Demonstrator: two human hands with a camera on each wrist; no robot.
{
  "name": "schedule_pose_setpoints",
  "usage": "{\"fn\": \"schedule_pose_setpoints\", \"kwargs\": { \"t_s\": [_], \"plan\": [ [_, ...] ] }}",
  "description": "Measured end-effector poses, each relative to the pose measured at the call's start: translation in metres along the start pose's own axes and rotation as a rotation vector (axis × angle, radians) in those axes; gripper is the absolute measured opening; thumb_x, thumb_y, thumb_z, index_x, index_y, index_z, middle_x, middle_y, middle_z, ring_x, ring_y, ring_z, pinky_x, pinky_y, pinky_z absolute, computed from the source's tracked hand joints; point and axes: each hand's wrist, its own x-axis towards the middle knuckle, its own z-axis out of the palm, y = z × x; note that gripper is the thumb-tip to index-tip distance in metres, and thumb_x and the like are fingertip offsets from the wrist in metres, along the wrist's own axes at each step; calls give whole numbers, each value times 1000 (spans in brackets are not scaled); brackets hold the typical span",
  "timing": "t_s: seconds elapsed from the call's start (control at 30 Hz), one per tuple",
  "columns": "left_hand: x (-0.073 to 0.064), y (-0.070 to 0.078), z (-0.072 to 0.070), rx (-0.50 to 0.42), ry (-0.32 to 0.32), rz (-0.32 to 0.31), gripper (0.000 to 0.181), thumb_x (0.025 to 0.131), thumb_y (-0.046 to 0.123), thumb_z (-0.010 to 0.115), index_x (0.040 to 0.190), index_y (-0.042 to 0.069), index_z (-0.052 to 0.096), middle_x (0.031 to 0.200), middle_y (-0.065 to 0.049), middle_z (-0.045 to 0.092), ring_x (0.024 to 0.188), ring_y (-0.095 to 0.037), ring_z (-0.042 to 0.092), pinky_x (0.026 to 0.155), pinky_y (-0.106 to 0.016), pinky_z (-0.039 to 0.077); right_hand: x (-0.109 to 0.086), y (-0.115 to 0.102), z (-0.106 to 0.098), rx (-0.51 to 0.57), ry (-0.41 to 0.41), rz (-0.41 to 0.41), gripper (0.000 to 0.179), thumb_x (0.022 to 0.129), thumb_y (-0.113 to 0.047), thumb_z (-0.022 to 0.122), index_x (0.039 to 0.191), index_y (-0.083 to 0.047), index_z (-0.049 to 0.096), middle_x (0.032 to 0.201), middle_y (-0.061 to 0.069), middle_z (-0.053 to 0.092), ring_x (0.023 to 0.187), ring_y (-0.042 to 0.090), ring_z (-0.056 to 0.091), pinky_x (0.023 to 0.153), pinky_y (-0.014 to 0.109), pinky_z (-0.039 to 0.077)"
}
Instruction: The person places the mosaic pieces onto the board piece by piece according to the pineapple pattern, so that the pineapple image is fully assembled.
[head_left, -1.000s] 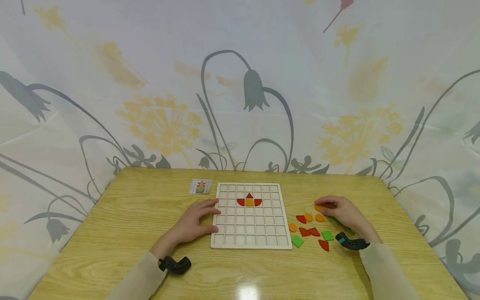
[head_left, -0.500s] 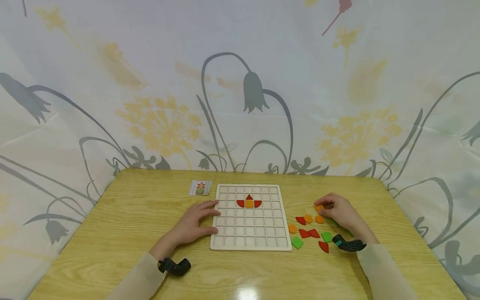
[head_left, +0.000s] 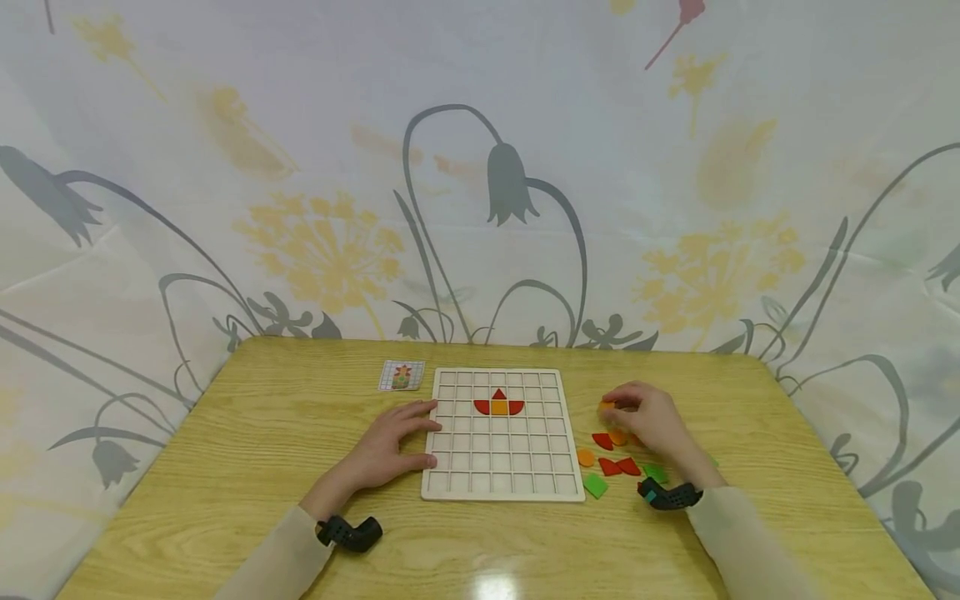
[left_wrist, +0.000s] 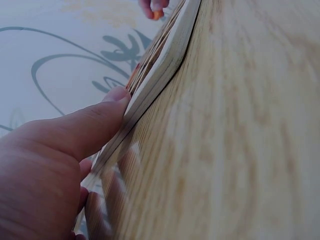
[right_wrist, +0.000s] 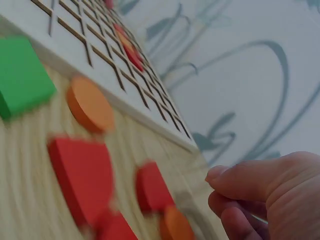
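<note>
A white grid board lies flat on the table. Near its top sit two red curved pieces, a red triangle and an orange square. My left hand rests at the board's left edge, fingers spread and relaxed; in the left wrist view the thumb touches the rim. Right of the board my right hand pinches an orange disc between thumb and fingers, above the table. In the right wrist view the disc is hidden behind the thumb.
Loose pieces lie right of the board: an orange disc, several red quarter-rounds and green pieces. Some are partly hidden under the right hand. A small picture card lies by the board's upper left corner. A patterned cloth hangs behind.
My right hand has lifted the orange disc from the right of the pile and moved it left toward the board. The left hand and the board have not moved.
</note>
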Motion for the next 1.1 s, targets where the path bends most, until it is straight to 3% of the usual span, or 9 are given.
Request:
{"fn": "schedule_pose_setpoints", "kwargs": {
  "t_s": [0.33, 0.6, 0.9, 1.1],
  "plan": [
    [-1, 1, -1, 1, 5, 2, 46, 88, 36, 76, 127, 13, 68, 154, -9, 43, 143, -36, 33, 113, -62, 23, 7, -38, 48, 93, -61, -64, 12, 86, -17, 80, 98, -15, 78, 101, 0, 69, 80, 14, 64, 70, 29, 55],
    [-1, 2, -1, 9, 6, 15, 46, 88, 36, 76, 128, 13, 67, 154, -8, 43, 143, -35, 33, 112, -62, 24, 12, -59, 80, 114, -96, -183, 7, 87, -16, 79, 93, -19, 77, 96, -8, 69, 78, 9, 60, 70, 27, 52],
    [-1, 3, -2, 9, 11, 20, 47, 88, 36, 76, 128, 12, 68, 154, -9, 43, 143, -36, 33, 112, -63, 24, 20, -73, 100, 109, -121, -274, 5, 87, -17, 79, 92, -17, 77, 91, -10, 67, 80, 9, 58, 71, 28, 50],
    [-1, 3, -2, 5, 9, 17, 47, 88, 36, 75, 128, 12, 67, 153, -10, 43, 142, -37, 34, 111, -63, 24, 24, -76, 107, 95, -138, -251, 5, 87, -16, 79, 91, -17, 77, 92, -9, 64, 82, 10, 58, 74, 29, 50]
  ]
}}
